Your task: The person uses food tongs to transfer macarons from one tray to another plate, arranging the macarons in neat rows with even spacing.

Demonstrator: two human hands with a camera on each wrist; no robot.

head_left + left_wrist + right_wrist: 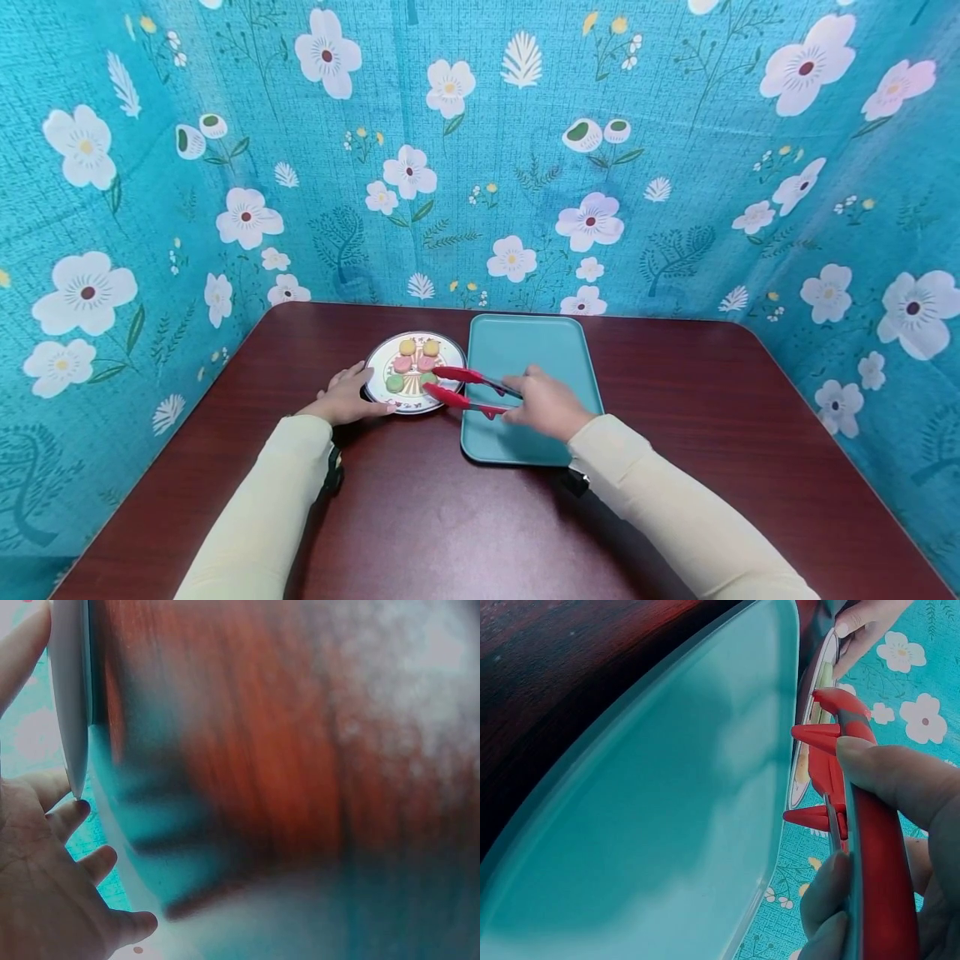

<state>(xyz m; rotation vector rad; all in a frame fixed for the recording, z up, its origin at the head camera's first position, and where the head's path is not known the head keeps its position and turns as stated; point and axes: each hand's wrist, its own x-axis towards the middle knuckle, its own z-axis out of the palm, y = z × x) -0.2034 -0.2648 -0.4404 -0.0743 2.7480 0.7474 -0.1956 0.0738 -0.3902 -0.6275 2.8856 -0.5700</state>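
My left hand grips the rim of a round white plate, fingers at its left side and thumb at the near edge. On the plate sit several small round pastries in pairs: yellow at the back, pink in the middle, green in front. My right hand holds red-tipped tongs above the teal tray. The tongs' arms are spread, and their tips reach over the plate's right side, around the right-hand green pastry.
The teal rectangular tray lies just right of the plate, nothing on it. Both stand on a dark reddish-brown table. Blue flowered cloth hangs behind the table and at both sides.
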